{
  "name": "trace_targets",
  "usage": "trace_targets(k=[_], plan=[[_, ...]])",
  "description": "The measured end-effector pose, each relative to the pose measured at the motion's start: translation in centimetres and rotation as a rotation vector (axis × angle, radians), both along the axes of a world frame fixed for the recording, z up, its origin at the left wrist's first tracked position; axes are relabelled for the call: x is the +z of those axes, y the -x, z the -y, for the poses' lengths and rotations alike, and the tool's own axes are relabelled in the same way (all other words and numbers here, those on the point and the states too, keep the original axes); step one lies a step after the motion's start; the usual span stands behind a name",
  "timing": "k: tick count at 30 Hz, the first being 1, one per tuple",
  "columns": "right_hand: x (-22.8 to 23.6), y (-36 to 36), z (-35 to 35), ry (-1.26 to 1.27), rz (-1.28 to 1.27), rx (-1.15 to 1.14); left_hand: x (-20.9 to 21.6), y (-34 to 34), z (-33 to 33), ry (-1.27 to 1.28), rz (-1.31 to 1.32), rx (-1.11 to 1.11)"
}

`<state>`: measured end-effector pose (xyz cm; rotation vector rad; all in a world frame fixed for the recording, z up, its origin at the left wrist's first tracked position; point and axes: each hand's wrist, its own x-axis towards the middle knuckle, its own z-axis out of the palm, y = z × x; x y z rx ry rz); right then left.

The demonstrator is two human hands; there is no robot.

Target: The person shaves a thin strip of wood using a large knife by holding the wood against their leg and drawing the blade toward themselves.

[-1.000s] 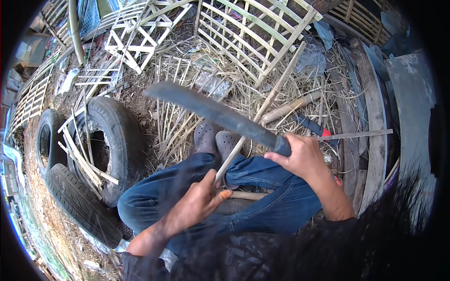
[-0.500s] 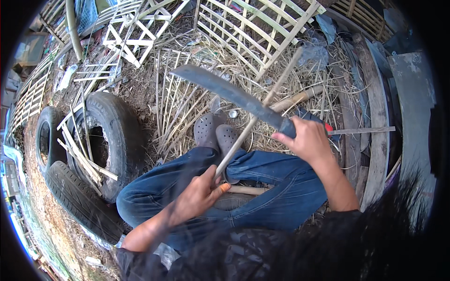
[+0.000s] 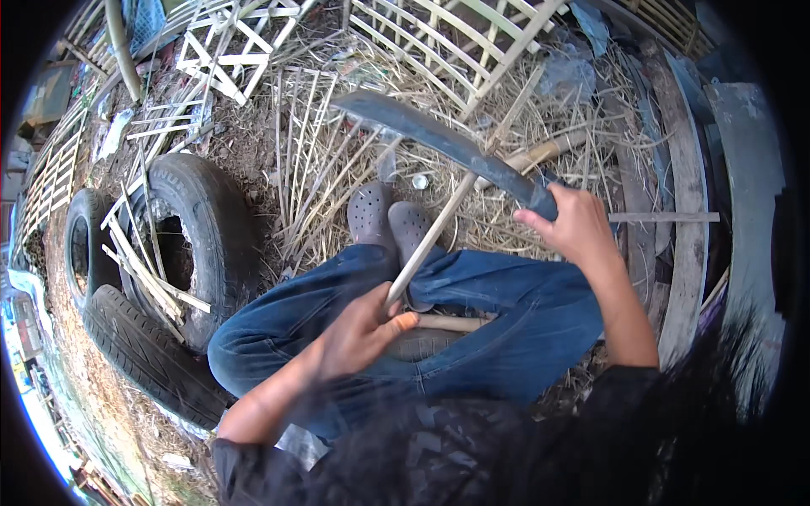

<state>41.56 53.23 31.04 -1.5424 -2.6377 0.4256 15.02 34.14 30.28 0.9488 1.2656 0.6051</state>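
My left hand [image 3: 359, 333] is closed around the near end of a thin pale bamboo stick [image 3: 432, 238], with an orange wrap on the thumb. The stick slants away from me to the right, over my shoes. My right hand [image 3: 575, 226] grips the handle of a machete [image 3: 422, 133]. Its broad dark blade points to the far left and crosses over the stick, hiding part of it; whether blade and stick touch, I cannot tell. Under the blade lies a thicker bamboo piece [image 3: 547, 152] on the ground. Another short bamboo length [image 3: 451, 323] rests between my legs, near the left hand.
Old tyres [image 3: 221, 253] stand at the left, with split bamboo strips [image 3: 152, 282] across them. Woven bamboo lattices [image 3: 447, 42] lie at the far side. Shavings and loose strips [image 3: 316, 177] litter the ground ahead. Wooden planks [image 3: 675, 185] run along the right.
My right hand and the machete have shifted to the right and slightly away, along the stick. The left hand keeps its hold and has barely moved.
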Motion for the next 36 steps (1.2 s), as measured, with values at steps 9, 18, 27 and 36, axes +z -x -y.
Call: trace_targets(k=[9, 18, 27, 36], plan=[[-0.8, 0.0, -0.9, 0.139, -0.087, -0.045, -1.6, -0.9, -1.5, 0.002, 0.136, 0.096], [-0.9, -0.9, -1.9, 0.135, 0.016, -0.087, -1.8, -1.6, -1.3, 0.064, 0.066, 0.041], [-0.8, -3.4, -4.3, 0.169, 0.114, -0.223, -3.2, -1.5, 1.2, 0.003, -0.091, -0.019], [-2.6, -2.9, 0.9, 0.130, -0.071, -0.132, -0.6, -0.8, 1.0, 0.069, -0.029, -0.031]])
